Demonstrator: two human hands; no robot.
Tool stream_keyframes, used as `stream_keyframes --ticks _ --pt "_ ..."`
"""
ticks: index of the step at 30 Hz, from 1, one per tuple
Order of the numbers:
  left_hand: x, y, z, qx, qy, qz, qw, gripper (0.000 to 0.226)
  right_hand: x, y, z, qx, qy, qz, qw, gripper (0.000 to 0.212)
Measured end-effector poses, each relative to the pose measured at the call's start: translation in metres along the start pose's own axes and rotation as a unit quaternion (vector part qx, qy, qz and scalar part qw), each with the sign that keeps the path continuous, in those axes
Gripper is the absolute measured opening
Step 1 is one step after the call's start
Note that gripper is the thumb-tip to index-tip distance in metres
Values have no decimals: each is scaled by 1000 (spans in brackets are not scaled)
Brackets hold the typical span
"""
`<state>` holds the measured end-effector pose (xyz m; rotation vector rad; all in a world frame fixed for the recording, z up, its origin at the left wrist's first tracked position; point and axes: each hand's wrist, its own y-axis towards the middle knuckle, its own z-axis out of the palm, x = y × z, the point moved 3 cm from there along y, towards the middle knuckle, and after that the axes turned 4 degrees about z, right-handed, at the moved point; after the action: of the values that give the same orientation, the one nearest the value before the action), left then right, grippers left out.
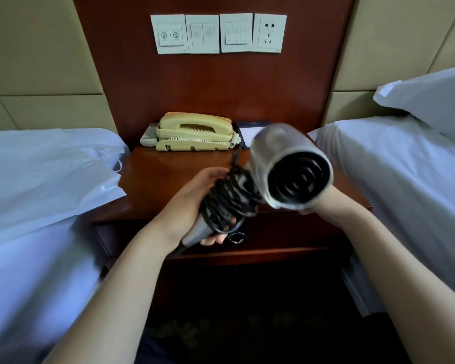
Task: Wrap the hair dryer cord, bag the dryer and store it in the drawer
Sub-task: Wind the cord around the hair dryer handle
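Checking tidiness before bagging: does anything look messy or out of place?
The cord around the hair dryer handle is wound unevenly, loops crossing and one sagging loose near the left hand. Nothing else stands out.

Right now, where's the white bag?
In the head view, the white bag lies on the left bed, its corner over the left edge of the nightstand.

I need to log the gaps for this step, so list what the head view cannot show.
Head view only:
1. Right hand: fingers hidden behind the hair dryer barrel, so its grip is unreadable.
2. Cord: plug end lost among the coils and motion blur.
3. Drawer: its front hides the inside.
4. Notepad: partly covered by the hair dryer; print too small.
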<state>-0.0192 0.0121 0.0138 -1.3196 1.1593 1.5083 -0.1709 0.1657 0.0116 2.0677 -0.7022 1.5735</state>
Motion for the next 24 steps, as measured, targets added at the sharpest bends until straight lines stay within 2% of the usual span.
stream_keyframes --ticks 2,4,6,9,13,17,21,24 --pt "-3 4 -6 -52 -64 10 997 26 -1 4 6 32 -61 -17 997 37" --pt "-2 7 -15 -115 -104 6 988 33 -2 6 8 36 -182 -31 982 40" --pt "2 8 -27 -186 -93 -9 978 38 4 0 16 50 -308 -67 948 38" --pt "10 8 -42 -263 -72 -41 961 38 17 -16 39 112 -396 -104 905 33" --pt "18 10 -53 -266 -101 -77 956 58 37 -34 68 126 -474 -155 858 35" --pt "17 11 -58 -273 -49 -88 957 64 50 -41 82 85 -496 -250 827 32" --pt "16 9 -51 -281 98 -121 947 54 59 -40 80 37 -481 -318 816 28" --pt "15 12 -41 -253 200 -129 938 65 65 -41 79 21 -462 -349 815 27"
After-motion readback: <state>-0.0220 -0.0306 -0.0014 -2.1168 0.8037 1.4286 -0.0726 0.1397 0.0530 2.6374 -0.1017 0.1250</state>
